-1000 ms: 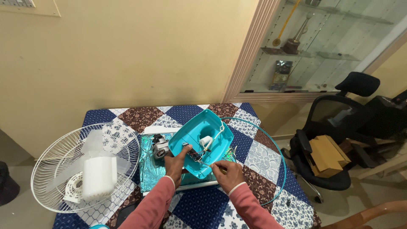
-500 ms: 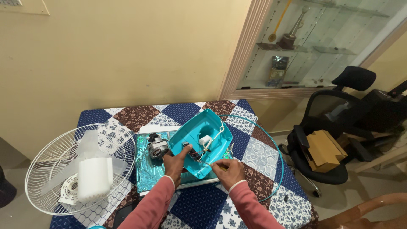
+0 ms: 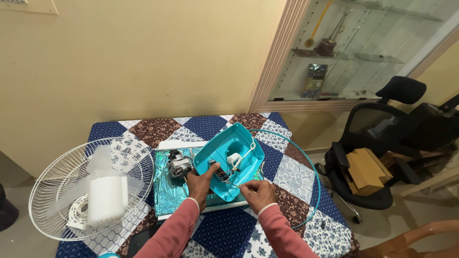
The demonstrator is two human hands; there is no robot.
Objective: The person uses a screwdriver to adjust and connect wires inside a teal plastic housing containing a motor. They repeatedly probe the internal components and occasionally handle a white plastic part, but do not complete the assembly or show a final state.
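My right hand (image 3: 258,193), nearest the camera, is pinched shut on a thin wire (image 3: 234,184) at the near rim of the teal fan housing (image 3: 229,160). My left hand (image 3: 200,184) lies just beside it, fingers curled over the housing's near-left edge and gripping it; whether the fingertips also hold a small part I cannot tell. The housing sits tilted, open side up, on a shiny teal foil-wrapped board (image 3: 165,191) at the middle of the desk (image 3: 210,125), which wears a quilted blue, brown and white cover. Inside the housing a white fitting (image 3: 233,159) and white leads are visible. The fan motor (image 3: 178,165) rests just left of the housing, touching the board. A thin teal ring (image 3: 313,177) loops around the housing's right side. To the left, overhanging the desk edge, lies the white wire guard (image 3: 62,186) with a translucent blade (image 3: 107,191) on it. Farther back stand a cream wall, a glass cabinet (image 3: 344,52) and a black office chair (image 3: 377,138) carrying a cardboard box (image 3: 366,169).

Step in hand, as I judge it: working on the wiring inside the housing. The next move would call for a steady left-hand hold while the right guides the wire. The wire's ends and the housing's inner fasteners are too small to make out; my arms are cut off below.
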